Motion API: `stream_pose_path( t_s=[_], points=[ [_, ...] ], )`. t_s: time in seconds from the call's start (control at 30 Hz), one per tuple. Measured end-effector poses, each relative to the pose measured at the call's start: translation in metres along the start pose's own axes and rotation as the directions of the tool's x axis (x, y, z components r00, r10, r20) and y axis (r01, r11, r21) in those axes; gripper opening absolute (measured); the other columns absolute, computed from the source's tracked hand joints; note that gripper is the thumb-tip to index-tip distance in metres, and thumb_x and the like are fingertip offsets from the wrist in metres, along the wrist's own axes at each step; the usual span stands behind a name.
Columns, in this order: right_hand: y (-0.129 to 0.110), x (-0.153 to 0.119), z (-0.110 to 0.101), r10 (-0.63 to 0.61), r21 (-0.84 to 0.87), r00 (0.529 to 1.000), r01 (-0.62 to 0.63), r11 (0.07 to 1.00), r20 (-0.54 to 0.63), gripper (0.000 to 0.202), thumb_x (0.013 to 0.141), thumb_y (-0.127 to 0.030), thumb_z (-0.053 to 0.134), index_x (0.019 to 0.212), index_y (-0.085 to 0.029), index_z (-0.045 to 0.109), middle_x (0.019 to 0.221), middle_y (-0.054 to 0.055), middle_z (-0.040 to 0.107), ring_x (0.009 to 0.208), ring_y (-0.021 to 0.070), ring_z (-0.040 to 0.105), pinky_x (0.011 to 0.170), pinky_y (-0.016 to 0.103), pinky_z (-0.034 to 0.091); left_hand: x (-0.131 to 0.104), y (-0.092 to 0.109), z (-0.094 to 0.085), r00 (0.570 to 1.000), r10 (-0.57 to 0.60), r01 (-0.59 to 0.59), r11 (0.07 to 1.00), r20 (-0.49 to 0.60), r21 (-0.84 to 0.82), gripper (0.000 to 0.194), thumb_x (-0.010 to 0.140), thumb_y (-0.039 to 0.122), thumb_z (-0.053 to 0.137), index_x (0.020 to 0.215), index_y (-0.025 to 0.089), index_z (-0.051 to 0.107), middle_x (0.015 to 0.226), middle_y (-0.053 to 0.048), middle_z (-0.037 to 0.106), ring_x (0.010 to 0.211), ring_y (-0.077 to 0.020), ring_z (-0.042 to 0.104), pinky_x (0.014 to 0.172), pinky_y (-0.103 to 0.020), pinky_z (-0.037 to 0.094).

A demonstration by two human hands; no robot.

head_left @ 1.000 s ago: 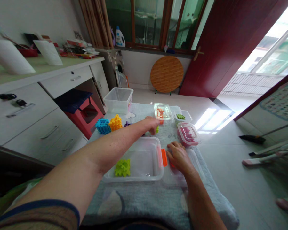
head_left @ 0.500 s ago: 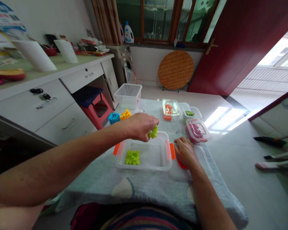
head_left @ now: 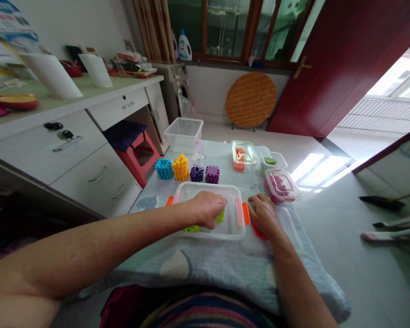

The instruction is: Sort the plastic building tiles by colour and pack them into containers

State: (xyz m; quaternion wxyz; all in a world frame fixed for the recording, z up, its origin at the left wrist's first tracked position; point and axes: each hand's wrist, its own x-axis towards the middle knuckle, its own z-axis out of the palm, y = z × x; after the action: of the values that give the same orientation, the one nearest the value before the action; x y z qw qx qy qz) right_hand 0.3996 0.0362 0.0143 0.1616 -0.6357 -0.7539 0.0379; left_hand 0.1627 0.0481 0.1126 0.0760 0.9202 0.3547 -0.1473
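My left hand (head_left: pixel 210 209) is closed around a lime-green toothed puzzle block (head_left: pixel 220 216), down inside a clear plastic box (head_left: pixel 239 232) with orange clips. A second green piece (head_left: pixel 192 228) lies in that box, partly covered by my left wrist. To the right of the box, my right hand (head_left: pixel 264 214) rests with loosely bent fingers beside the orange clip (head_left: pixel 246 213). It lies over a clear lid (head_left: pixel 290 228) with a red-orange clip, holding nothing that I can see. Behind the box stand blue (head_left: pixel 164 169), yellow (head_left: pixel 181 167), dark purple (head_left: pixel 197 173) and light purple (head_left: pixel 212 174) toothed cubes.
At the far right of the cloth-covered table (head_left: pixel 177 246) are a container with orange pieces (head_left: pixel 243 157), one with a green piece (head_left: pixel 272 161) and a pink-filled lidded one (head_left: pixel 282 186). A tall clear bin (head_left: pixel 184 136) stands at the back left. A red stool (head_left: pixel 140 155) is beside the table.
My left hand has lowered with the green block from above the box's back rim into the box. The purple cubes now show behind it. My right hand has stayed in place.
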Motion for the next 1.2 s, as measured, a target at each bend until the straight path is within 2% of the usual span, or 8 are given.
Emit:
stream_pose_path(
  t_s=[0.2, 0.4, 0.73, 0.9, 1.07, 1.2],
  points=[
    [0.002, 0.001, 0.001, -0.002, 0.017, 1.000, 0.002, 1.000, -0.006, 0.022, 0.090, -0.029, 0.053, 0.101, -0.016, 0.067, 0.099, 0.010, 0.062, 0.096, 0.0241, 0.055, 0.089, 0.033, 0.039, 0.022, 0.004, 0.012, 0.998, 0.038, -0.038, 0.999, 0.058, 0.011, 0.043, 0.062, 0.029, 0.070, 0.103, 0.015, 0.062, 0.102, -0.014, 0.070, 0.092, -0.0321, 0.068, 0.071, -0.037, 0.056],
    [0.002, 0.001, 0.001, -0.001, 0.021, 1.000, 0.001, 1.000, 0.010, 0.023, 0.091, -0.030, 0.052, 0.102, -0.016, 0.066, 0.101, 0.010, 0.061, 0.097, 0.0240, 0.054, 0.090, 0.034, 0.039, 0.031, 0.011, 0.018, 1.000, 0.013, -0.013, 1.000, 0.000, -0.024, 0.045, 0.065, 0.026, 0.069, 0.107, 0.015, 0.061, 0.103, -0.014, 0.070, 0.094, -0.0311, 0.068, 0.073, -0.036, 0.056],
    [0.003, 0.001, 0.002, -0.004, 0.030, 1.000, 0.003, 1.000, 0.011, 0.024, 0.091, -0.031, 0.050, 0.101, -0.017, 0.066, 0.100, 0.010, 0.061, 0.096, 0.0241, 0.053, 0.089, 0.034, 0.039, 0.025, 0.008, 0.017, 0.998, -0.058, 0.057, 0.996, -0.016, -0.070, 0.049, 0.065, 0.040, 0.071, 0.106, 0.017, 0.060, 0.106, -0.013, 0.069, 0.093, -0.0310, 0.068, 0.073, -0.037, 0.056],
    [0.005, 0.001, 0.002, -0.010, 0.048, 1.000, 0.010, 0.999, 0.005, 0.023, 0.090, -0.030, 0.050, 0.101, -0.017, 0.066, 0.100, 0.010, 0.061, 0.097, 0.0237, 0.053, 0.090, 0.034, 0.039, 0.027, 0.008, 0.017, 0.998, -0.057, 0.057, 0.997, -0.003, -0.054, 0.041, 0.067, 0.034, 0.069, 0.104, 0.019, 0.061, 0.107, -0.013, 0.069, 0.096, -0.0299, 0.068, 0.073, -0.035, 0.055],
    [0.005, 0.001, 0.002, -0.009, 0.069, 1.000, 0.009, 0.998, 0.005, 0.024, 0.090, -0.030, 0.050, 0.101, -0.016, 0.066, 0.099, 0.010, 0.060, 0.098, 0.0234, 0.054, 0.090, 0.034, 0.039, 0.025, 0.010, 0.017, 1.000, -0.009, 0.011, 0.999, 0.030, -0.043, 0.047, 0.065, 0.036, 0.069, 0.108, 0.017, 0.061, 0.105, -0.014, 0.069, 0.093, -0.0314, 0.068, 0.071, -0.037, 0.055],
    [0.005, 0.001, 0.002, -0.013, 0.075, 1.000, 0.013, 0.997, 0.004, 0.024, 0.091, -0.031, 0.050, 0.101, -0.016, 0.066, 0.099, 0.010, 0.060, 0.098, 0.0234, 0.053, 0.091, 0.034, 0.039, 0.022, 0.007, 0.017, 0.999, -0.018, 0.020, 0.999, 0.049, -0.029, 0.049, 0.063, 0.037, 0.071, 0.106, 0.017, 0.063, 0.105, -0.015, 0.069, 0.092, -0.0313, 0.068, 0.072, -0.037, 0.055]
  ],
)
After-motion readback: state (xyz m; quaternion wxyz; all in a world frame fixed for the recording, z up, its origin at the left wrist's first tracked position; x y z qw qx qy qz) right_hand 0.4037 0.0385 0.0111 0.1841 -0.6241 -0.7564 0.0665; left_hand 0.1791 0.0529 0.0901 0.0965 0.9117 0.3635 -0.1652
